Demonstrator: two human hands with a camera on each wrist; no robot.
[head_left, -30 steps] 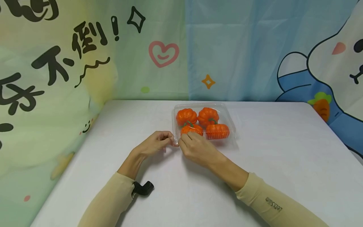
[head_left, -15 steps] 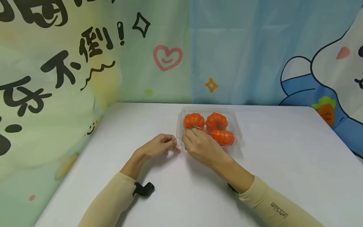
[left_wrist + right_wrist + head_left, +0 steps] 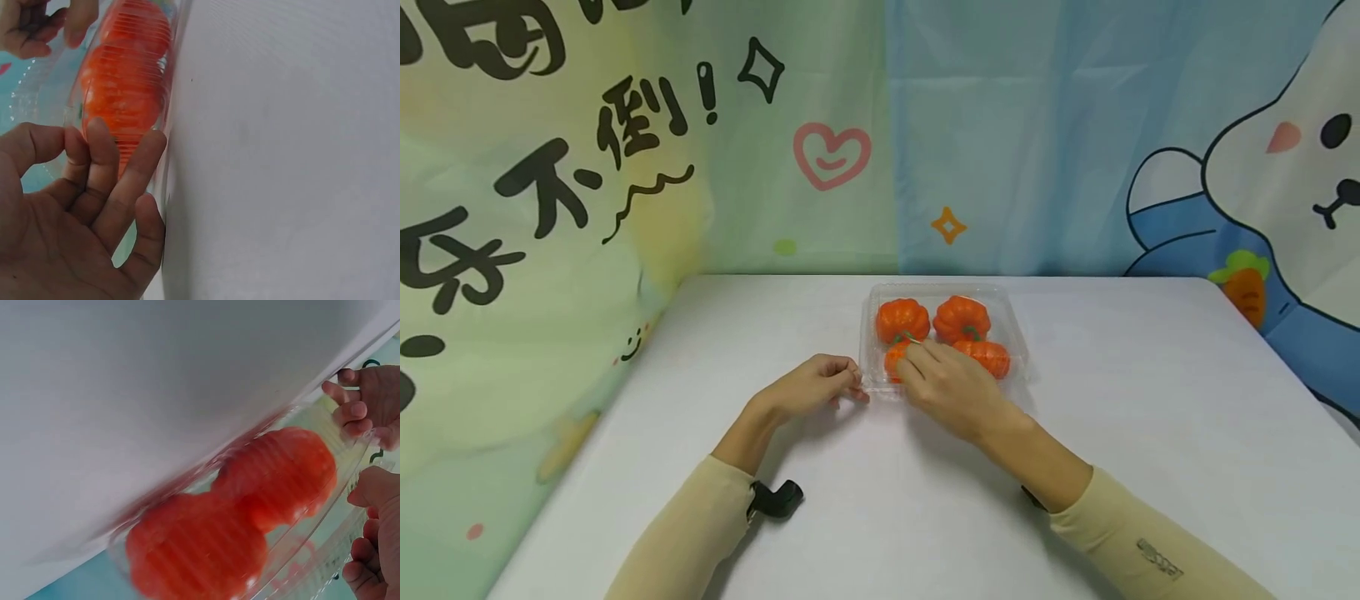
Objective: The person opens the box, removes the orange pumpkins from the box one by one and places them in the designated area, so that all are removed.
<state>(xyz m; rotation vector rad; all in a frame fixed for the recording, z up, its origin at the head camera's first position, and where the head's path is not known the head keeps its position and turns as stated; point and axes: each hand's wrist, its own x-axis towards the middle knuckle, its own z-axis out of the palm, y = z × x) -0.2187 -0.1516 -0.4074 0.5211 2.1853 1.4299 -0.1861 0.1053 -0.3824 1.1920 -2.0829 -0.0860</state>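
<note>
A clear box sits on the white tabletop, near the back and about in the middle. Four orange pumpkins are inside it, two at the back and two at the front.

The left hand rests on the tabletop just beside the box's near left corner. Its fingers are curled, and the tips touch the edge of the box. I cannot tell if they are pinching it.

The right hand lies over the front of the box. Its fingers bend down on top of the lid, over the front left pumpkin. I cannot tell if they grip anything.

Both arms wear tan sleeves. A small black strap piece sticks out by the left wrist. Behind the tabletop hangs a cloth with a heart, a star and a cartoon bunny.
</note>
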